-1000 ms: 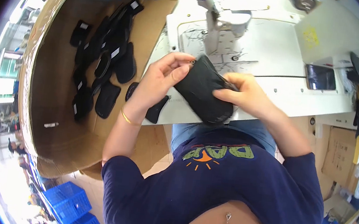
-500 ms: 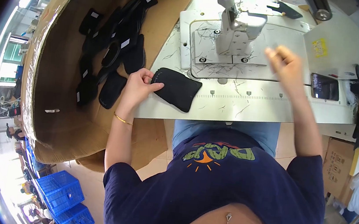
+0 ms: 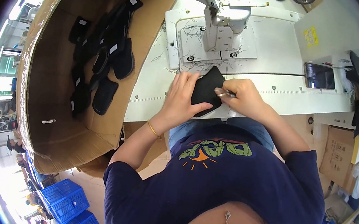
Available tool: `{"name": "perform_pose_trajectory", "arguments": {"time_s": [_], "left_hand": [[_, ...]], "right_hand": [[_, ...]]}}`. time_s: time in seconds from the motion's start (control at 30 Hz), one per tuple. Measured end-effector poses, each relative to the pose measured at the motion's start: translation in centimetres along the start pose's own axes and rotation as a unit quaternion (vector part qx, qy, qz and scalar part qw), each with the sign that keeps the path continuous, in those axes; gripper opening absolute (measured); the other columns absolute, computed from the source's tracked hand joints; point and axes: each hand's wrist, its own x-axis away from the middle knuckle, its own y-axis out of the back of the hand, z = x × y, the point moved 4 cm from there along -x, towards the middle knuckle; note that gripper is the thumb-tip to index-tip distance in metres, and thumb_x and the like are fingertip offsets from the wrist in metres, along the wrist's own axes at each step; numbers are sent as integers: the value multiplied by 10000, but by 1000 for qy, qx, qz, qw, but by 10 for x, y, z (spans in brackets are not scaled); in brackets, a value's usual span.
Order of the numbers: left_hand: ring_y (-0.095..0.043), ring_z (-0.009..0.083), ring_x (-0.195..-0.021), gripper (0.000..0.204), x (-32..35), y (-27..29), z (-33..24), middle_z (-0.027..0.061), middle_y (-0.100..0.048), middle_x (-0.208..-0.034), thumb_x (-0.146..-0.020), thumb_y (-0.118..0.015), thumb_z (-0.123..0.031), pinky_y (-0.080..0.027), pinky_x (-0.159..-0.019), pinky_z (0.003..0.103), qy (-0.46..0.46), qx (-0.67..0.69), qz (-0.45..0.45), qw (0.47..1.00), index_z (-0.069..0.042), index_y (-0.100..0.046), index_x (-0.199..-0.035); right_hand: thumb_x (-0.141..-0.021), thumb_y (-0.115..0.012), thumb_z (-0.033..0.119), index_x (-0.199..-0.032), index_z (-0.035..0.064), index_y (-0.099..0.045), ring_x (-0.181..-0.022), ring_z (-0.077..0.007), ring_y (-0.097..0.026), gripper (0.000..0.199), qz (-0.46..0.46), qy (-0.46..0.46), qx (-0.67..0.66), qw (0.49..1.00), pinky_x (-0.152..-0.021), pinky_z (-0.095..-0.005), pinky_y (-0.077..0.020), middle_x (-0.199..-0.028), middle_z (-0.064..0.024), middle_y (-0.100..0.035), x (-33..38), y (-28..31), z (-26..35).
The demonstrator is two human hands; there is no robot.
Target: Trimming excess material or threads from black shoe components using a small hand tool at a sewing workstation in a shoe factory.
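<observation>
Below the sewing machine, a black padded fabric piece (image 3: pixel 206 86) lies turned at the table's front edge. My left hand (image 3: pixel 181 96) holds it by its left side, thumb stretched over the lower part and fingers along the edge. On the opposite side, my right hand (image 3: pixel 245 97) is closed around a small metal tool (image 3: pixel 226 94), its tip against the fabric's right edge. The tool's exact kind is partly hidden by my fingers.
A sewing machine (image 3: pixel 222 28) stands beyond my hands, with loose thread ends about its base. At left is a large cardboard box (image 3: pixel 146 33) with several black pieces (image 3: pixel 105 94). A phone (image 3: pixel 319 76) lies at right. Blue crates (image 3: pixel 63 200) stand on the floor.
The fabric piece has moved right and been turned, with my left hand on it. My right hand has come down from beside the machine to the piece's right edge, a metal tool now visible.
</observation>
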Motion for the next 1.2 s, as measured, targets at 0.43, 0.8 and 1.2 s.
{"name": "perform_pose_trajectory", "arguments": {"time_s": [0.43, 0.8, 1.2], "left_hand": [[-644, 166, -977, 368, -20, 43, 4, 96, -675, -1068, -796, -750, -25, -520, -885, 303, 140, 550, -63, 821, 46, -619, -1132], [-644, 82, -845, 254, -80, 105, -19, 24, -684, -920, -878, -714, -184, -516, -769, 216, 47, 333, 83, 938, -8, -649, -1050], [-632, 99, -884, 188, -157, 124, -3, 14, -691, -935, -829, -720, -138, -475, -842, 220, 132, 424, 61, 894, -26, -724, -980]], "right_hand": [[-1004, -533, 257, -948, -12, -628, -589, -95, -580, 291, -62, -169, -248, 952, -599, -249, -488, -777, -45, -667, 2, 23, 17], [-957, -614, 237, -886, 20, -631, -657, -113, -644, 229, -21, -99, -202, 974, -623, -266, -492, -705, -55, -664, -19, 46, 38], [-969, -562, 209, -690, 19, -572, -479, -98, -564, 338, -148, -75, -215, 962, -469, -265, -420, -524, -42, -588, -41, 76, 48]]}}
